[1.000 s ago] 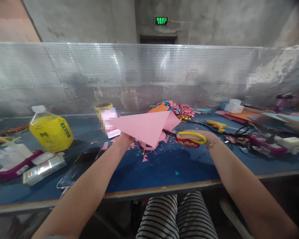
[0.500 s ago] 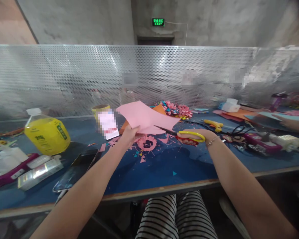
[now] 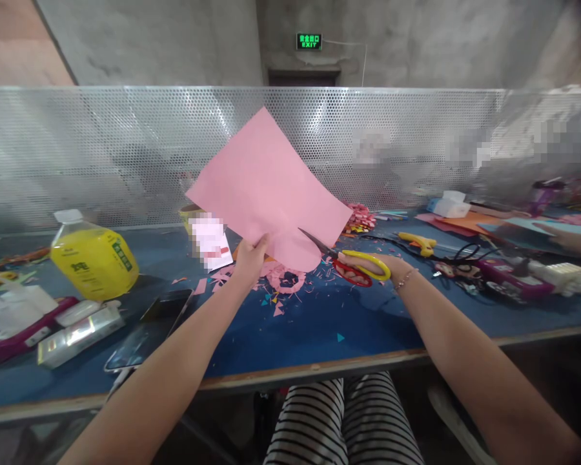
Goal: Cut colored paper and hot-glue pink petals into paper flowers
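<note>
Pink paper up, scissors at its edge.
Left hand [image 3: 250, 256] pinches the flat pink paper sheet [image 3: 266, 187]; right hand [image 3: 375, 265] grips yellow-handled scissors [image 3: 348, 261].

My left hand [image 3: 250, 257] pinches the pink paper sheet [image 3: 270, 188] upright above the blue table [image 3: 300, 323]. My right hand [image 3: 375, 265] grips yellow-handled scissors [image 3: 348, 263], blades touching the sheet's lower edge. Pink scraps [image 3: 283, 279] lie beneath.

Pink paper sheet [image 3: 266, 187] — flat, tilted upright over the table; yellow-handled scissors [image 3: 353, 265] touch its lower edge.
</note>
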The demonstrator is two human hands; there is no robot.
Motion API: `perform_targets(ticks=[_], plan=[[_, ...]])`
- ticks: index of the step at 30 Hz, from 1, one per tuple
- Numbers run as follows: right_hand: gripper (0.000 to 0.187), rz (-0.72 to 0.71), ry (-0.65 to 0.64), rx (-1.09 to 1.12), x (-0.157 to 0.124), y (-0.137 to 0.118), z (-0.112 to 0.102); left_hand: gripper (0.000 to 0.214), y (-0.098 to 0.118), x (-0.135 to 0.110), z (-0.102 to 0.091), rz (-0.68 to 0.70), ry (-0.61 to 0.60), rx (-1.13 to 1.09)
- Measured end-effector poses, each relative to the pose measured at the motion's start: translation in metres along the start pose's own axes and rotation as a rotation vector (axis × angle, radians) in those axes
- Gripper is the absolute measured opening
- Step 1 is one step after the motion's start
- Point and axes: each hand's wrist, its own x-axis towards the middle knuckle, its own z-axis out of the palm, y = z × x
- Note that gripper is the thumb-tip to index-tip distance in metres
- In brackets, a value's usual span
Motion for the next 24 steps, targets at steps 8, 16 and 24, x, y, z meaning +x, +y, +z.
perform_targets(ticks=[8,16,24], plan=[[0.04,-0.031,0.004,-0.279,0.001,0.003,-0.01,0.037,0.01,0.0,0.0,-0.083,0.026,-0.02],[0.038,0.002,-0.044,-0.193,-0.005,0.0,-0.009,0.031,0.018,-0.003,0.001,-0.138,0.01,-0.006],[0.04,-0.026,-0.121,-0.088,-0.003,0.004,-0.001,0.031,0.017,-0.007,0.006,-0.111,-0.077,0.029]])
